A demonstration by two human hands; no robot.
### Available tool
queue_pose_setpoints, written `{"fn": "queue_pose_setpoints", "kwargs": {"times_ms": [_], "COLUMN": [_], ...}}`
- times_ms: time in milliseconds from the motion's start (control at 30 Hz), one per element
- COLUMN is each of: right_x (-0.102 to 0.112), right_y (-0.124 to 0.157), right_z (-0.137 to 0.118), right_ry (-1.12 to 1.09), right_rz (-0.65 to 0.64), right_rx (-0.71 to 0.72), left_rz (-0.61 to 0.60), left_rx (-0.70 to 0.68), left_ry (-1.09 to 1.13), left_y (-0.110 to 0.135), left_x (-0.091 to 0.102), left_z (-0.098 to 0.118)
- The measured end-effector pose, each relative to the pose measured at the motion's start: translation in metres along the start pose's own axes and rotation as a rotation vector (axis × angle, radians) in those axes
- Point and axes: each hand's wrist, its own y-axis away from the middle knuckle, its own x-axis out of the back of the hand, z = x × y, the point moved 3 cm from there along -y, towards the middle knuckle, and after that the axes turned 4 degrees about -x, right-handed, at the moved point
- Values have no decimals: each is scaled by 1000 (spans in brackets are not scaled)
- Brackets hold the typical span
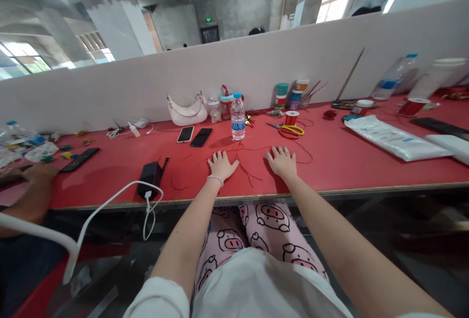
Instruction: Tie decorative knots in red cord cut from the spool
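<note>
So both hands are palm-down on a smooth, matte red table (337,171), fingers spread apart. The left hand (222,166) wears a pale, beady-looking bracelet (215,178); the right hand (284,161) has turquoise nails.

The red cord (249,175) is thin and stringy, with loose ends fanning out. It lies between the two hands, right by the left thumb tip, and honestly I can't tell if the thumb is touching it. Another fine strand curls around past the right hand's fingertips, kinda hard to see, red on red.

Just beyond the left hand there's a clear plastic bottle (238,125) standing upright, blue cap, ribbed-looking sides. Two flat, glossy phones (201,137) lie out past that hand to the left, and behind them slouches a smooth white crescent-shaped bag (188,111). Closer in, left of the same hand, sits a boxy black block (149,180) with a white cable plugged in.

Past the right hand's fingertips: scissors (294,130) with rounded yellow handles, and a spool (292,117) of red thread standing right behind. Well off to its right lies a crinkly, shiny plastic package (397,137).
</note>
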Motion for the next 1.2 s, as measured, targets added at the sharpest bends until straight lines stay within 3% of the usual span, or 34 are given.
{"fn": "queue_pose_setpoints", "kwargs": {"times_ms": [467, 867, 1200], "right_x": [2, 1, -3], "right_y": [3, 6, -18], "right_z": [-2, 8, 20], "right_ry": [4, -91, -51], "right_rz": [23, 177, 153], "right_rx": [1, -322, -324], "left_rz": [-22, 18, -20], "left_rx": [-35, 47, 54], "left_ry": [-21, 5, 1], "left_y": [3, 6, 3], "left_x": [-1, 0, -1], "left_z": [7, 7, 6]}}
